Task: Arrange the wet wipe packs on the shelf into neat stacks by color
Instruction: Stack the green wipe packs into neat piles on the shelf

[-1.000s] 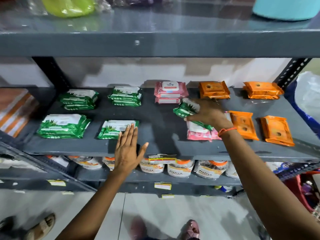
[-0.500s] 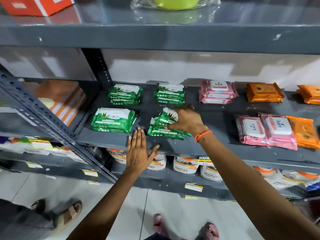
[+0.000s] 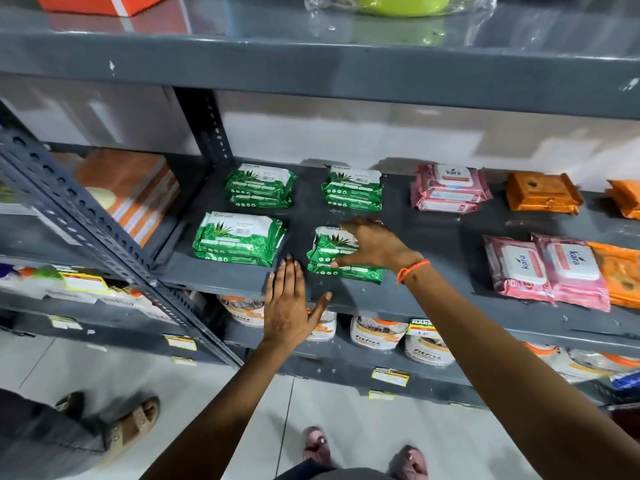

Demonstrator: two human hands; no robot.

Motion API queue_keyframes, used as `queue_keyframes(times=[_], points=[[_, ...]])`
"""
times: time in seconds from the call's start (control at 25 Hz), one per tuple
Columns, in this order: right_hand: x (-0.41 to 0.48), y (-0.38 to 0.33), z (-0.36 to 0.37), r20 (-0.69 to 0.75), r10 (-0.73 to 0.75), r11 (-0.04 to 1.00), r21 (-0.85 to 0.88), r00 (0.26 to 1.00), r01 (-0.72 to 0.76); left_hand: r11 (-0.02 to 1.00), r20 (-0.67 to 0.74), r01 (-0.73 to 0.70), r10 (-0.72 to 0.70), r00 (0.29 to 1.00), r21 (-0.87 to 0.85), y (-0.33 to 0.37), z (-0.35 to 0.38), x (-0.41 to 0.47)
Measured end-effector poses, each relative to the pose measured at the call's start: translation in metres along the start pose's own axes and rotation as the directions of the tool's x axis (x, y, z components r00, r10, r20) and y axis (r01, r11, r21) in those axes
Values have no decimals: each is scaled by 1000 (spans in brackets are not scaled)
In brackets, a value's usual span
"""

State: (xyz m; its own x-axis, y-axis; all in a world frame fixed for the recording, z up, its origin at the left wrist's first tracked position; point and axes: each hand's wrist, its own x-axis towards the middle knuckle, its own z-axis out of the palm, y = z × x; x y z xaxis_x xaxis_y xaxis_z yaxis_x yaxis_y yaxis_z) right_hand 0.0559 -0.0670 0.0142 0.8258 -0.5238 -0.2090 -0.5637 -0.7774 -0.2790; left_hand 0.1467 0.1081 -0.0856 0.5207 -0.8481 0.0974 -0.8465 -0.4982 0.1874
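On the grey shelf lie four stacks of green wet wipe packs: back left, back right, front left and front right. My right hand rests on the top pack of the front right green stack, fingers curled over its right side. My left hand lies flat and open on the shelf's front edge, just left of that stack. Pink packs sit stacked at the back and side by side at the front. Orange packs lie further right.
A slanted grey upright borders the shelf on the left. The shelf above hangs low overhead. White tubs fill the shelf below. A second person's sandalled foot stands at the lower left, my own feet below.
My right hand has brought the green pack from the pink packs leftward and set it flat on the front right green stack. The view has swung left. My left hand stays put.
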Motion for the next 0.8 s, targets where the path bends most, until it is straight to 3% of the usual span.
queue_keyframes(times=[0.08,0.16,0.28,0.4,0.48,0.64,0.72,0.8], points=[[0,1,2,3,2,1000,-16,1000,-2,998,-26,9,-10,1000,-55,1,0,0],[-3,3,6,-7,8,1000,-5,1000,-8,974,-36,51,-60,998,-222,4,-5,1],[-12,7,18,-230,40,992,123,972,-12,864,-124,54,-133,983,-501,17,-22,16],[-18,9,31,-268,-8,998,61,963,25,938,-241,-131,53,969,-320,32,-37,52],[-22,9,39,-219,-17,999,24,976,23,963,-144,-191,165,976,-188,35,-37,65],[-23,9,48,-241,-13,999,44,971,24,960,-93,-220,206,974,-175,29,-23,59],[-20,13,50,-260,73,990,139,963,-38,947,-58,-142,130,990,-290,29,-23,64],[-21,17,53,-278,273,916,368,921,-160,824,62,70,-42,997,-562,32,-26,71]])
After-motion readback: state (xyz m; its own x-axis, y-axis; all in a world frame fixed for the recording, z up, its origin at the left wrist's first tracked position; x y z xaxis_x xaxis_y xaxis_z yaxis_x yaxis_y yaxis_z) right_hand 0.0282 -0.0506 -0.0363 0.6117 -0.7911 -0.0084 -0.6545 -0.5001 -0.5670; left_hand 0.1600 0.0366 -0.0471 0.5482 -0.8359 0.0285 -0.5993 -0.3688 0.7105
